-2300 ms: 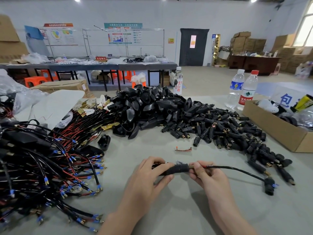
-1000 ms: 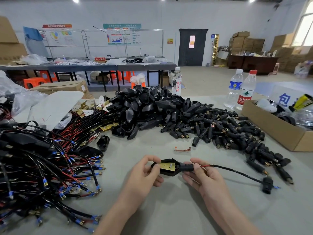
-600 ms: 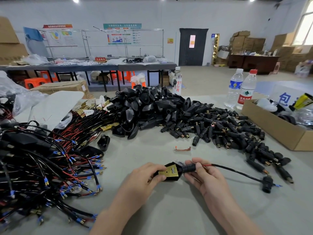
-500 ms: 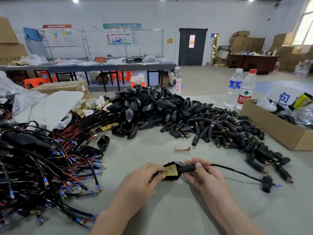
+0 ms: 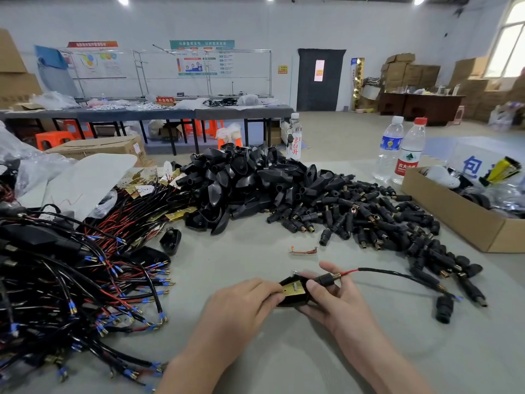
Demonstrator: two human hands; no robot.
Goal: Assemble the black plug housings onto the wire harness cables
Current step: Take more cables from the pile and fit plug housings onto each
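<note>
Since earlier: housing (image 5: 289,282) turned open-face up; left grip (image 5: 241,305) pinches its edge, right grip (image 5: 338,302) cradles it. Light, rigid; cable (image 5: 392,272) limp.

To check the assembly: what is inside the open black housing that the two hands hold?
A small yellow board lies in the black housing. The left hand covers its left end and the right hand its right side, so the rest inside cannot be seen.

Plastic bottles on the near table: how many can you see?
3: red-lettered bottle behind the housing pile; blue-labelled bottle and red-capped bottle together beside the cardboard box. Others may be hidden.
</note>
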